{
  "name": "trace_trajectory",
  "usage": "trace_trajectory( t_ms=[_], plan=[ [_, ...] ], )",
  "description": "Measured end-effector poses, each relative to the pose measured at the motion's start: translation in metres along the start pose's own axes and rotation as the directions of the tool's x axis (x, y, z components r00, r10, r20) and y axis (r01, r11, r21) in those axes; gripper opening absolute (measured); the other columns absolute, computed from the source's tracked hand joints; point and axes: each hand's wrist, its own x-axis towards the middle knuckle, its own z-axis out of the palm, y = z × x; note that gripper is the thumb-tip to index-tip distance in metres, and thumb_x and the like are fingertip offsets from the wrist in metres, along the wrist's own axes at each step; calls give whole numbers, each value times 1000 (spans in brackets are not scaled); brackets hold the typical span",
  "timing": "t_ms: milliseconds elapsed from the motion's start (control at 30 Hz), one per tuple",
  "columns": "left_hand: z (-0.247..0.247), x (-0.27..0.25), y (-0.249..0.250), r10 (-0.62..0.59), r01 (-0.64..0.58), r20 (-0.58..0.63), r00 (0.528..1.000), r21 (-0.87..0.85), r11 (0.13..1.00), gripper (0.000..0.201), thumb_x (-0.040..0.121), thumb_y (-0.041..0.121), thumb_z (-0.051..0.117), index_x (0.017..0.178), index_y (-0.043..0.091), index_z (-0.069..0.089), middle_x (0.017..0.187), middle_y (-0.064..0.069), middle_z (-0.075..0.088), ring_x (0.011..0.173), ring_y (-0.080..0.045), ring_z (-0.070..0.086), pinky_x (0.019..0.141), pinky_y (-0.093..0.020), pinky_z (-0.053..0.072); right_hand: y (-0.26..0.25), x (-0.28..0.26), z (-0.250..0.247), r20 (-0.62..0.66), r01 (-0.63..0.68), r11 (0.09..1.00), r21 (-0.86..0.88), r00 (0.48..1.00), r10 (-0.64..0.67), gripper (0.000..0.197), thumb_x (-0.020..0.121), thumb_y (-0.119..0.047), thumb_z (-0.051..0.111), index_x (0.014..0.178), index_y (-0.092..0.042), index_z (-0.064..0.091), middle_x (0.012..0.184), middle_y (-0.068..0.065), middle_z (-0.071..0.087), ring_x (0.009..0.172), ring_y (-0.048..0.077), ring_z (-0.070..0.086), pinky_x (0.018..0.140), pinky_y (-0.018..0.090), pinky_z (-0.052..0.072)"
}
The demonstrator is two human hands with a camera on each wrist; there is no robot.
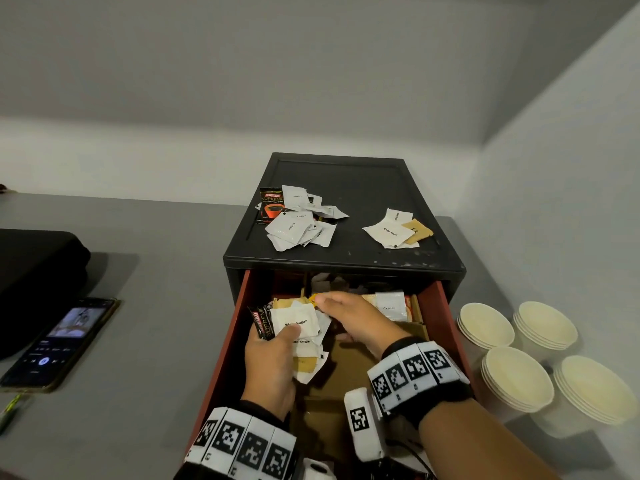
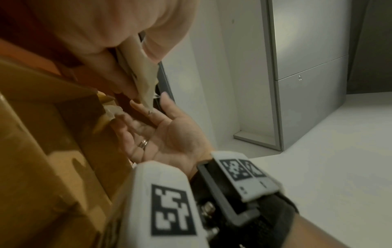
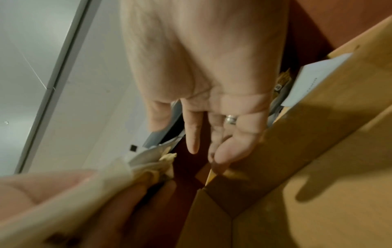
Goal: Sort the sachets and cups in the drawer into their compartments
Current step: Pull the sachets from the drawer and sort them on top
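Note:
The red drawer (image 1: 440,313) is pulled out of a black cabinet (image 1: 343,261), with cardboard dividers (image 1: 346,362) inside. My left hand (image 1: 277,341) grips a bundle of sachets (image 1: 299,320) over the drawer's left side, thumb on a white sugar sachet, with a black coffee sachet (image 1: 263,322) at the bundle's left. The left wrist view shows the same bundle (image 2: 144,80). My right hand (image 1: 329,306) reaches in beside it with straight fingers (image 3: 192,134), thumb next to a yellow sachet (image 1: 313,298). A cream sachet (image 1: 389,306) stands at the back right.
On the cabinet top lie a pile of coffee sachets (image 1: 301,223) and a smaller pile of white sugar sachets (image 1: 394,230). Several stacks of paper cups (image 1: 485,325) stand on the counter right of the drawer. A phone (image 1: 62,341) and a black case (image 1: 34,278) lie left.

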Motion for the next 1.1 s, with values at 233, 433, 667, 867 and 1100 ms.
trace_trajectory(
  t_ms=[233,433,667,867,1100],
  plan=[
    [5,-8,-4,-32,32,195,980,5,999,24,88,1,59,109,11,61,97,-17,70,78,-28,69,60,-33,57,13,-9,3,-162,163,984,-67,972,-172,20,84,-22,70,103,-17,65,93,-10,62,90,7,57,75,20,46],
    [4,-7,-5,-46,46,259,965,7,999,37,82,-10,60,113,8,58,100,-19,69,83,-31,69,67,-38,57,11,-12,-1,-263,155,988,13,954,-146,14,89,-17,63,75,-17,61,76,-6,58,71,5,52,63,17,41],
    [3,-6,-4,-66,67,290,955,8,998,42,77,-10,64,114,10,57,103,-19,70,91,-36,68,71,-43,58,5,-14,-4,-310,140,990,-28,940,-142,22,94,-14,53,75,-24,51,95,1,59,84,15,52,61,20,39],
    [4,-9,-3,-72,66,299,951,30,997,37,80,-11,61,112,8,58,101,-18,71,87,-35,69,64,-41,58,0,-14,-7,-312,99,993,-71,943,-117,23,99,-19,42,77,-28,42,100,5,58,91,21,57,72,31,51],
    [2,-7,0,-93,88,239,967,30,996,41,80,-12,61,116,6,54,101,-19,69,83,-33,69,62,-41,58,-14,-15,-26,-496,125,988,86,866,-67,15,100,-17,37,88,-18,45,86,1,51,68,9,49,52,20,43]
  ],
)
